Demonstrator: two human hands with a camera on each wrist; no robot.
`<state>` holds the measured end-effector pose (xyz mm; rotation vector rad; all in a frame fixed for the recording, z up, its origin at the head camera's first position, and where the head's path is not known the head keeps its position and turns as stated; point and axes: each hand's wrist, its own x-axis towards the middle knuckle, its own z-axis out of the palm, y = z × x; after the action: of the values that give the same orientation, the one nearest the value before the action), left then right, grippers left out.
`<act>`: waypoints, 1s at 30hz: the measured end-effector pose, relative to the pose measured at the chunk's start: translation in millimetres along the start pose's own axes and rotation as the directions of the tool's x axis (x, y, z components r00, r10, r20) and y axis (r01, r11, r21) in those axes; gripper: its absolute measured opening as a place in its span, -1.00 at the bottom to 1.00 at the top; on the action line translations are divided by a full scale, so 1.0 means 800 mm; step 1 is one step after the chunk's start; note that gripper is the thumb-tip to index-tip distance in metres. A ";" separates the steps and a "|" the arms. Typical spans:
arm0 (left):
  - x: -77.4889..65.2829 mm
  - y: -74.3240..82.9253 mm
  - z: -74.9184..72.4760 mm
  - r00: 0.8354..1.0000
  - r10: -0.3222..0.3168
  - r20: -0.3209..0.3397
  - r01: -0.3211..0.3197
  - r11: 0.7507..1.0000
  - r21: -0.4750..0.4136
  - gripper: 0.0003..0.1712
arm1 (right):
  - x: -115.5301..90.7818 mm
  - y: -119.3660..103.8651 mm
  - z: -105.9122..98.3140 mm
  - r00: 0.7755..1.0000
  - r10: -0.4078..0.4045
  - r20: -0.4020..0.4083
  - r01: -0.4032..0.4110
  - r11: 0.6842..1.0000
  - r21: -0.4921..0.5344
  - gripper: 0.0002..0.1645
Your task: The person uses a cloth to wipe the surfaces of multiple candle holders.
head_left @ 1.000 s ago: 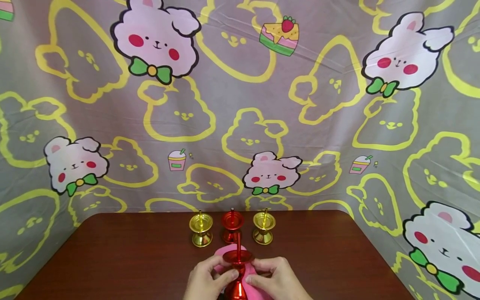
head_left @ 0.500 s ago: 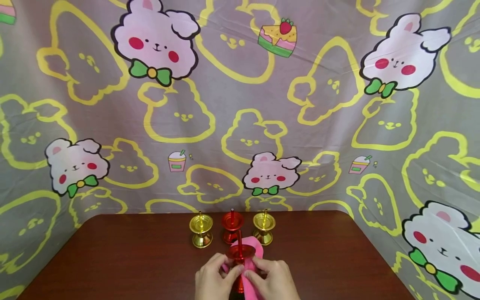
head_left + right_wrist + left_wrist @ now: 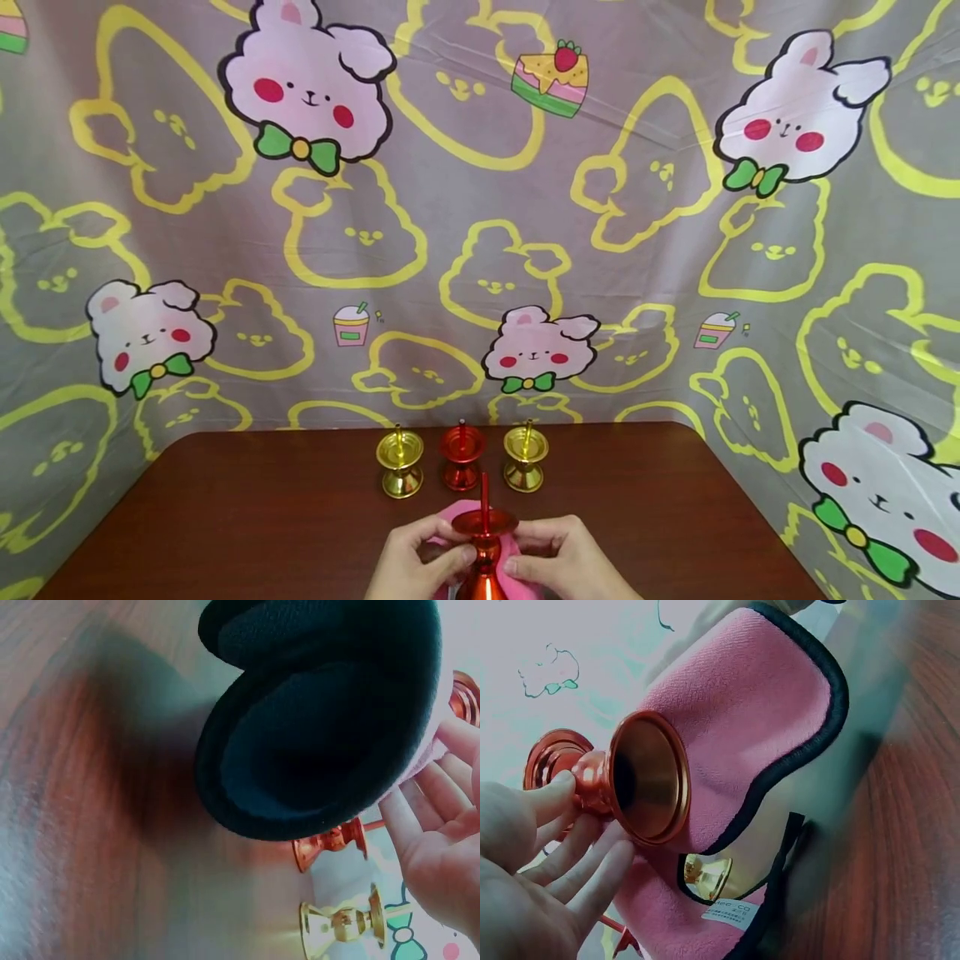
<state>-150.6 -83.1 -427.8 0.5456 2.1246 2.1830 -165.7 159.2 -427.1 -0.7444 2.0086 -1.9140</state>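
Observation:
A shiny red candle holder, with a thin spike, a wide dish and a flared foot, is held up near the table's front. My left hand grips its narrow waist between thumb and fingers; the left wrist view looks into the hollow foot. A pink cloth with a dark edging wraps behind the holder. My right hand pinches that cloth against the holder's right side, just under the dish. In the right wrist view the cloth's shaded, curled inner side hides part of the holder.
Behind the hands, in a row on the dark wooden table, stand a gold candle holder, a red one and another gold one. A patterned curtain surrounds the table's back and sides.
The cloth, which covered the holder's front half a second ago, is now mostly behind it. The holder has come slightly lower and its foot shows again. Both hands have spread a little apart.

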 end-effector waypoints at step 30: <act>0.001 -0.008 0.009 0.978 0.128 -0.164 -0.072 0.947 0.313 -0.85 | 0.009 -0.003 0.025 0.984 -0.155 -0.092 0.134 0.970 -0.205 -0.63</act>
<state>-150.9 -75.2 -434.0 0.4950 2.6133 2.0333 -160.7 138.8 -425.4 -0.8769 2.2949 -1.8867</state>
